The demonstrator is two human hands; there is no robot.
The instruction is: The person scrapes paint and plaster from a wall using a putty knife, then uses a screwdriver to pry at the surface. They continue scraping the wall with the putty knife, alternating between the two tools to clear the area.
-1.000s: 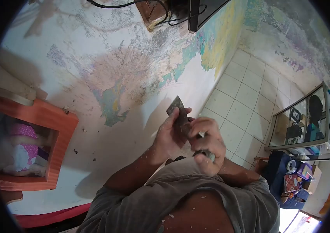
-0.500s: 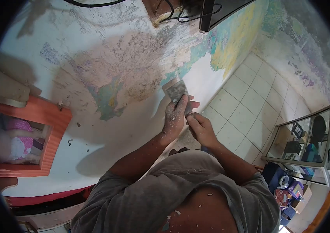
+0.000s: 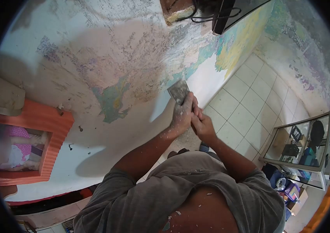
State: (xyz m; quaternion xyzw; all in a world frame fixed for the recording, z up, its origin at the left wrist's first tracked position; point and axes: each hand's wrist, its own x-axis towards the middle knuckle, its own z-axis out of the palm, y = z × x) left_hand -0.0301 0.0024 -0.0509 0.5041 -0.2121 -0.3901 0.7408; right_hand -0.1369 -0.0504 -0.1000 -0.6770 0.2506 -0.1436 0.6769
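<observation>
A flat, dusty scraper (image 3: 179,91) points up and to the left, its broad grey blade in front of the patchy wall. My left hand (image 3: 182,115), speckled with white dust, is closed on the scraper just below the blade. Close beside it, my right hand (image 3: 204,127) is closed at the lower end of the scraper, where fingers hide the handle. Both hands touch each other. Behind the blade, the wall (image 3: 141,77) shows worn pinkish, green and white layers.
An orange-framed picture (image 3: 58,132) hangs at the left. A dark screen (image 3: 233,13) with cables is at the top. A glass display case (image 3: 297,145) stands at the right on the tiled floor (image 3: 236,105), with boxes and purple items (image 3: 292,191) below it.
The right hand has moved up against the left, and the left fingers have closed further round the scraper. The blade has turned slightly. The view has shifted a little, moving the screen rightward.
</observation>
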